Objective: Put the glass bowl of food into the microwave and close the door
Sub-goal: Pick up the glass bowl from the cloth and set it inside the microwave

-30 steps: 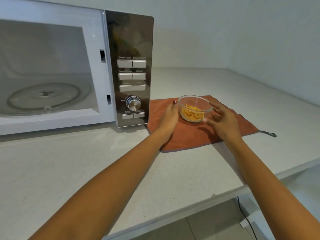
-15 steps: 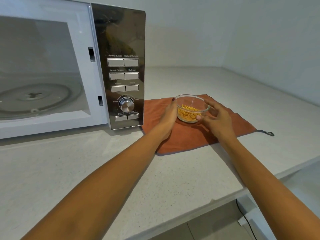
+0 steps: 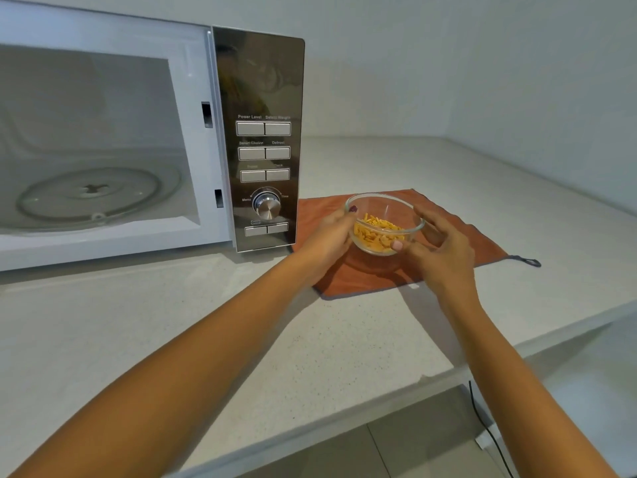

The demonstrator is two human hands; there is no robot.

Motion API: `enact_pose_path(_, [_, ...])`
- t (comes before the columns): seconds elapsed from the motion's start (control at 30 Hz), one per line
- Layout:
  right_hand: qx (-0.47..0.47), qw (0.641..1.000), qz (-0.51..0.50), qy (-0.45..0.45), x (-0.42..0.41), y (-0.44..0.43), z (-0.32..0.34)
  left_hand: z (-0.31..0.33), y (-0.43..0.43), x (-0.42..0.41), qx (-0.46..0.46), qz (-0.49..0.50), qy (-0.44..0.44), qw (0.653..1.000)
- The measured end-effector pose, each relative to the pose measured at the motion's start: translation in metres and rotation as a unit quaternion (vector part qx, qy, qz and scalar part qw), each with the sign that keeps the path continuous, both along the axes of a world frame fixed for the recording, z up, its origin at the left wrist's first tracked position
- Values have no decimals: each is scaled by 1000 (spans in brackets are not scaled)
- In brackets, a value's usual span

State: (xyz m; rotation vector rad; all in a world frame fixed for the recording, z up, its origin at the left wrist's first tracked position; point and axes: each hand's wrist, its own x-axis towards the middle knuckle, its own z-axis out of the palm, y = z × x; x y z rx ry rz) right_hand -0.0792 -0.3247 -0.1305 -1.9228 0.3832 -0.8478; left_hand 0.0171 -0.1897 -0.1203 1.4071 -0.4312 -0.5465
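A small glass bowl holding orange-yellow food is raised a little above the orange cloth, casting a shadow on it. My left hand grips its left side, thumb at the rim. My right hand holds its right side, thumb under the front of the bowl. The white microwave stands at the left with its cavity exposed and a glass turntable inside. Its door is out of view.
The mirrored control panel with buttons and a knob sits between the cavity and the bowl. The pale countertop has its front edge near me. A black cable runs down at the lower right. Walls enclose the back and right.
Both hands closed onto the bowl's sides and lifted it slightly off the cloth. The camera view has shifted a little.
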Motion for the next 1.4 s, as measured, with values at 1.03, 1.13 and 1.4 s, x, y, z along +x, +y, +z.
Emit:
enact_pose_path(1.03, [110,952,285,-10,34,260,31,29,290,-45,-57,260,-11,964])
enact_pose_path(1.13, [96,951,294,-11,56,276,39,39,302,-27,-52,296,-11,954])
enact_pose_path(1.4, [83,950,302,9,123,298,48,59,321,40,-28,341,-14,940])
